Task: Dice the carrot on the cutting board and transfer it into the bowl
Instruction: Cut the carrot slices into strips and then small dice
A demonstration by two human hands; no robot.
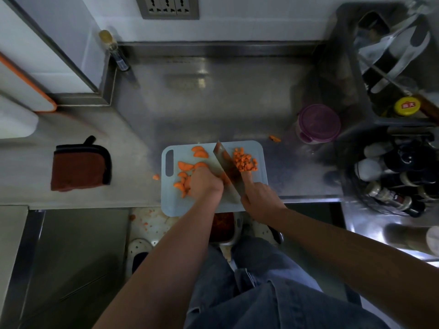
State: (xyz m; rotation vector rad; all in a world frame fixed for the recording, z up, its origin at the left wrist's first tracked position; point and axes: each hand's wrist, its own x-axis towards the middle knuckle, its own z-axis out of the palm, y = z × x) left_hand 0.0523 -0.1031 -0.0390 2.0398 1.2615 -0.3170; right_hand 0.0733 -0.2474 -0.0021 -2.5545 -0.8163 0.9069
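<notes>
Kitchen: steel counter (213, 98), seasoning bottles (394, 176), cutting board (259, 179).

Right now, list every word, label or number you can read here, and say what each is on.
Yellow cap: red label with two Chinese characters, too blurred to read for certain.
Spice bottle: label print too small to read.
No other text shows.

The single view comes from the person's head and looks almost straight down, wide-angled, with the wall sockets (167, 7) at the top edge. The cutting board (173, 203) lies near the middle, quite close; the jeans (261, 293) fill the bottom.
</notes>
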